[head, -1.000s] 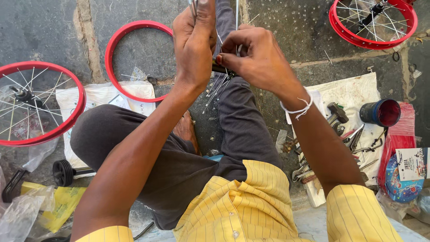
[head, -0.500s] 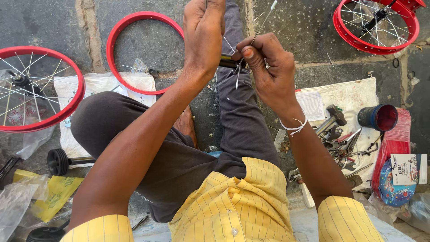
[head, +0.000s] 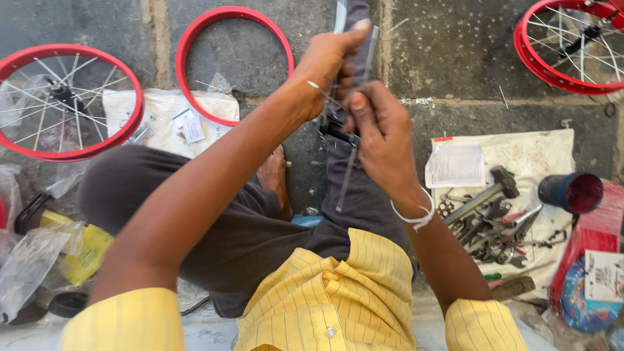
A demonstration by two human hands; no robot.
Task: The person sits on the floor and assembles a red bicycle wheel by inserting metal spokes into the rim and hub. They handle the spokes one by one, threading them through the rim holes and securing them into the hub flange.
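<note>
In the head view, a bundle of thin metal spokes (head: 354,140) is held upright over the lap. It is gripped near its top by the left hand (head: 325,65), fingers curled tight, and pinched lower by the right hand (head: 380,133). An empty red rim (head: 195,39) lies left of the spokes; a hammer (head: 487,192) lies to their right.

Single head view, steeply downward, close above lap.
</note>
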